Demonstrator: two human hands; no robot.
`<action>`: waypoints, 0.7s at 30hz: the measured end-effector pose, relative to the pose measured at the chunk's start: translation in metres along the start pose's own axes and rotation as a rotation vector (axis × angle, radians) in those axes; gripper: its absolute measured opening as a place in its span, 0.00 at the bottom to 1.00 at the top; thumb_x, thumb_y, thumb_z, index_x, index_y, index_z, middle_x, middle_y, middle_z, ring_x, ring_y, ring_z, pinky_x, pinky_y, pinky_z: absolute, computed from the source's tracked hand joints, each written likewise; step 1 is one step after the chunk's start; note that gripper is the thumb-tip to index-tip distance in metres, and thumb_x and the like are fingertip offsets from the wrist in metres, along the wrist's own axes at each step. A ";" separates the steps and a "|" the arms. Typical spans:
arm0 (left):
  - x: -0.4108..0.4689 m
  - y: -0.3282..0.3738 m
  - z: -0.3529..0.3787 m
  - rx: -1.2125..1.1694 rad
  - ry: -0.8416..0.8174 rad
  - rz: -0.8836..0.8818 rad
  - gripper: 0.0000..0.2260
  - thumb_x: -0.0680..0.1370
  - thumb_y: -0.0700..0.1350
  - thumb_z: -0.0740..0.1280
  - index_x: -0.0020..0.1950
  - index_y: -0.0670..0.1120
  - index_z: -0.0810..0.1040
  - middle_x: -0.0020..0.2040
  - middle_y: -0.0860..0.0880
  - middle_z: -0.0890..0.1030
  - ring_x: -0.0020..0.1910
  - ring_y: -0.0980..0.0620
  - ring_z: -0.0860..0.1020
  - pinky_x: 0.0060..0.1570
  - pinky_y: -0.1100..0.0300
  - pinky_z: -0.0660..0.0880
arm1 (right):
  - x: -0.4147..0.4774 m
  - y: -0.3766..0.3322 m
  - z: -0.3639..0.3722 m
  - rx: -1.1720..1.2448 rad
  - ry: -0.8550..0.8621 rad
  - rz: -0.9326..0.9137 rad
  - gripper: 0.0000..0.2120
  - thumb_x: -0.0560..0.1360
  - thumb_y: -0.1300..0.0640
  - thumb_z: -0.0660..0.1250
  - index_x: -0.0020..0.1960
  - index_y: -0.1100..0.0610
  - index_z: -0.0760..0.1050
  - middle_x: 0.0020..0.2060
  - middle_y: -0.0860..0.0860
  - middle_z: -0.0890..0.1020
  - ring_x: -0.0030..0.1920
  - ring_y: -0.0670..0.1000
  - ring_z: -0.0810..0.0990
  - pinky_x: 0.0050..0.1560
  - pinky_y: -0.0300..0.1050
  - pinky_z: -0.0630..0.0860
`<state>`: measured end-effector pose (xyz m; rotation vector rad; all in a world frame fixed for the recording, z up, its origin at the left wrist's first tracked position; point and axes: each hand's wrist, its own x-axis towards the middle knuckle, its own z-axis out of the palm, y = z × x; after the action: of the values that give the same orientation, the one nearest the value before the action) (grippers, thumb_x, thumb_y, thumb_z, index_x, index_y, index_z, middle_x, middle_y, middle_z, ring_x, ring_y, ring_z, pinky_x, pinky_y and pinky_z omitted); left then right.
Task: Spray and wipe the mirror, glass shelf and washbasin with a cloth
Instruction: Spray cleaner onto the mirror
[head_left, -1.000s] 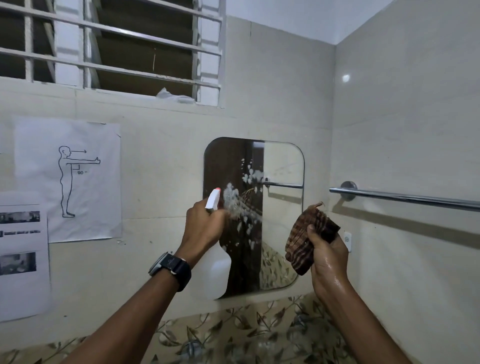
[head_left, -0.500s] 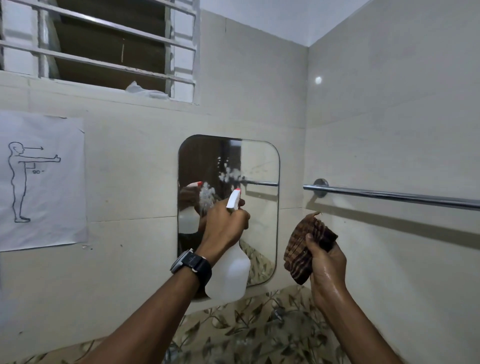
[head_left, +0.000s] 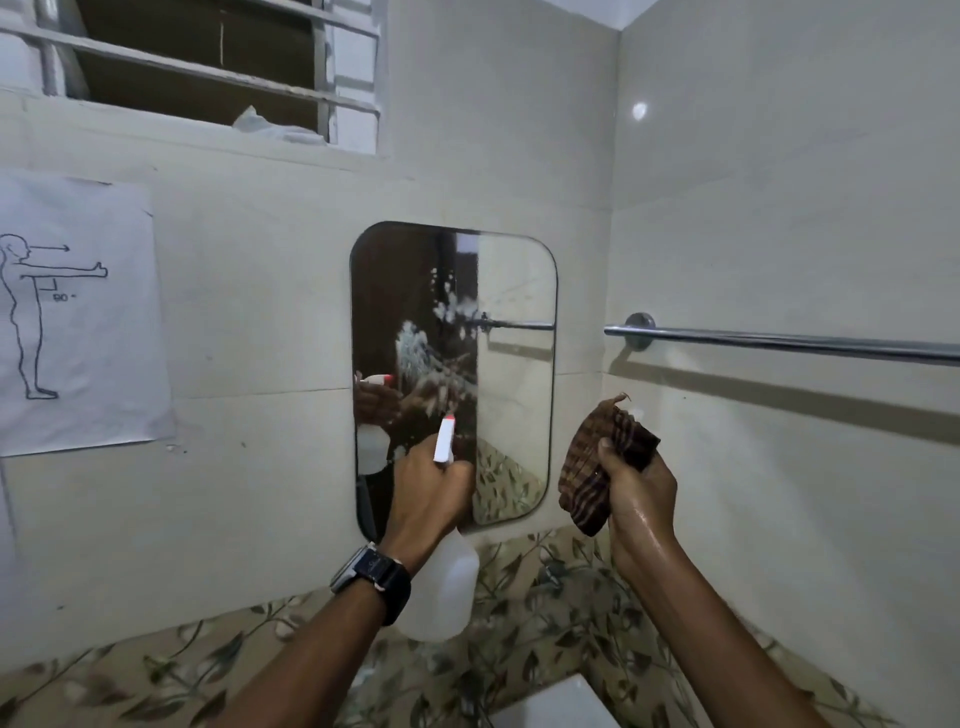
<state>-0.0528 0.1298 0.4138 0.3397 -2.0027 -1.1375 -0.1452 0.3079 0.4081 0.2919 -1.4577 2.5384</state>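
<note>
One mirror (head_left: 514, 364) on the wall, a tall glossy rectangle with rounded corners and no frame, splattered with white foamy spray blobs around its middle-left. The left hand (head_left: 428, 488) is wrapped tight around the neck of one spray bottle (head_left: 441, 592), a translucent white plastic jug shape with a white trigger head and a little red nozzle tip, aimed at the glass. There's a black strap watch (head_left: 371, 577) on that wrist. The right hand (head_left: 636, 493) looks wet and shiny and is clenched on one cloth (head_left: 597, 467), a bunched-up brown checked rag, held up just to the right of the mirror's lower edge and not touching it. One chrome towel bar (head_left: 779, 343) runs along the right wall, smooth round tube. The walls are plain cream tile, with a leafy patterned tile band (head_left: 545, 582) below the mirror. One paper sheet (head_left: 78, 312) with a line-drawn figure is stuck on the left.
</note>
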 end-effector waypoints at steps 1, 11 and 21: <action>-0.003 -0.005 -0.003 0.012 0.008 -0.007 0.05 0.75 0.39 0.66 0.46 0.38 0.78 0.41 0.35 0.83 0.37 0.37 0.80 0.38 0.39 0.79 | -0.001 0.003 0.001 -0.007 0.000 0.003 0.13 0.78 0.62 0.70 0.62 0.56 0.79 0.52 0.50 0.85 0.52 0.53 0.84 0.57 0.53 0.80; -0.049 -0.059 -0.034 0.093 0.005 -0.088 0.06 0.75 0.36 0.65 0.42 0.43 0.82 0.38 0.40 0.85 0.35 0.36 0.81 0.34 0.42 0.79 | -0.015 0.029 0.012 -0.023 -0.028 0.064 0.13 0.78 0.61 0.71 0.62 0.55 0.79 0.52 0.50 0.85 0.53 0.54 0.84 0.58 0.54 0.80; -0.040 -0.063 -0.067 0.034 0.145 -0.111 0.12 0.79 0.34 0.66 0.56 0.51 0.77 0.44 0.45 0.85 0.40 0.47 0.82 0.37 0.59 0.78 | -0.016 0.052 0.035 -0.050 -0.005 0.104 0.11 0.79 0.61 0.69 0.60 0.53 0.76 0.47 0.47 0.82 0.47 0.48 0.81 0.52 0.47 0.77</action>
<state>0.0145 0.0765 0.3608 0.5413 -1.8967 -1.1147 -0.1415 0.2510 0.3785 0.2204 -1.5750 2.5782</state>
